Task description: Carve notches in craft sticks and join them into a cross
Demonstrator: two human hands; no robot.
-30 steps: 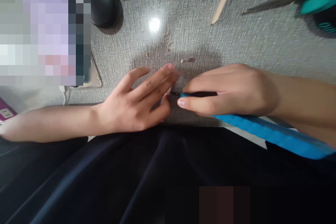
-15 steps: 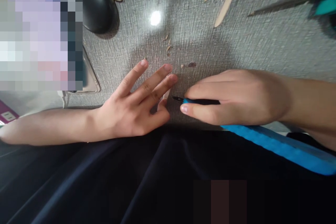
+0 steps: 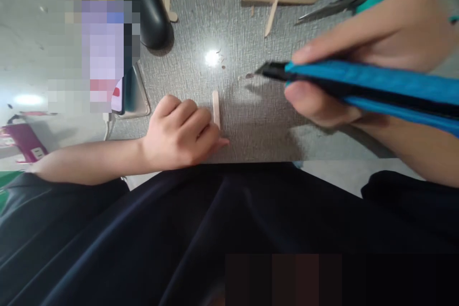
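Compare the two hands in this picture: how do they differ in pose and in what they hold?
The left hand rests curled on the grey mat, while the right hand is raised above it. The left hand's fingertips touch a short wooden stick lying flat, while the right hand grips a blue craft knife, its black tip pointing left. Both are bare.

2 bare forearms, no sleeves in view, no watch, rings or bands. Left hand (image 3: 182,131) and right hand (image 3: 362,57) uncovered, nails short and unpainted. Dark navy garment (image 3: 222,229) across the lower frame, smooth cloth with soft folds fanning out from the middle, faint sheen along the creases. No print or marking seen on it.
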